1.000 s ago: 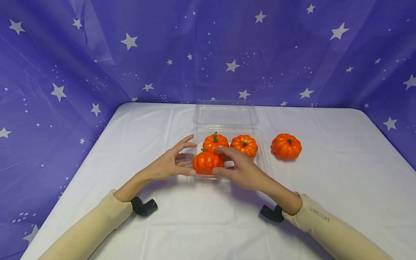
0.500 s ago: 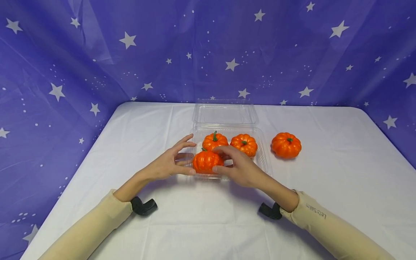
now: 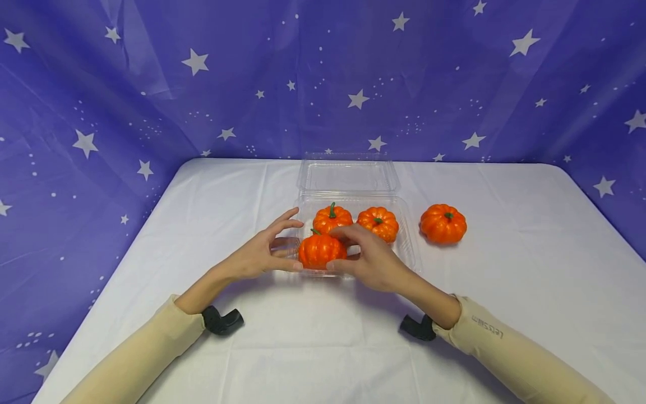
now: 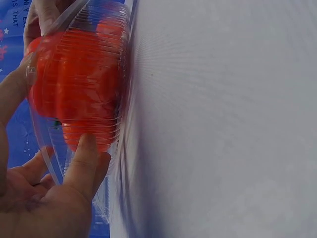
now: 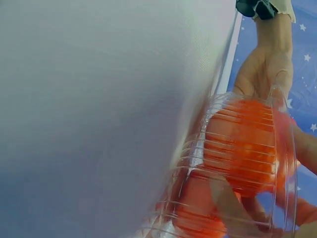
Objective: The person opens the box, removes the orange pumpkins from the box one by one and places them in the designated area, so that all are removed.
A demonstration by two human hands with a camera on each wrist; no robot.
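Observation:
In the head view, a clear plastic container [image 3: 411,252] with its lid hinged back holds three orange pumpkins. The right hand [image 3: 378,262] has thumb and fingers on the right side of the front-left pumpkin [image 3: 321,251]. Behind it sit a pumpkin with a tall green stem [image 3: 331,217] and another pumpkin [image 3: 378,223] to the right. The left hand [image 3: 249,257] is spread at the container's left side, with its fingers loosely bent. Through the ribbed wall in the left wrist view, the orange pumpkin [image 4: 79,74] shows, and a left fingertip touches that wall.
A fourth orange pumpkin [image 3: 443,224] rests on the white tablecloth [image 3: 323,348], right of the container. The clear lid [image 3: 348,175] lies back towards the purple star-patterned curtain [image 3: 227,84]. A dark curved piece is at each wrist.
The head view has shifted slightly. Both hands stay in nearly the same place at the container, and the pumpkins keep their arrangement.

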